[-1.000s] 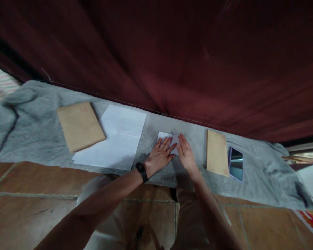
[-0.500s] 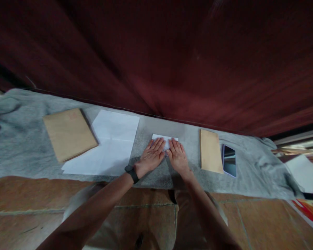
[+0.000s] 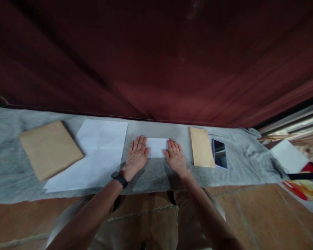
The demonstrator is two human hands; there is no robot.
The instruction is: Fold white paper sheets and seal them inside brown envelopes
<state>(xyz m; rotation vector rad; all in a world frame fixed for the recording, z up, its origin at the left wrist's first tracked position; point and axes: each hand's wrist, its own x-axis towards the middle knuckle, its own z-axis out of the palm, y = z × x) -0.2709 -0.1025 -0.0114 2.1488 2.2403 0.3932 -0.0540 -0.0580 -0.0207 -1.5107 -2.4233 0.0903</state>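
Note:
A small white folded paper lies flat on the grey cloth in front of me. My left hand rests flat at its left edge, fingers stretched out and thumb against the paper. At the opposite edge lies my right hand, also flat, its fingertips touching the paper's right side. Neither hand grips anything. Left of my left hand are large white sheets with a crease across them. A black watch is on my left wrist.
Brown envelopes lie partly over the white sheets at left. To the right are a narrower brown envelope and a phone. A dark red surface rises behind the cloth. Tiled floor shows below.
My left hand has slid left off the paper to its edge, and my right hand now sits at the right edge, uncovering the paper's middle. The camera view has turned slightly.

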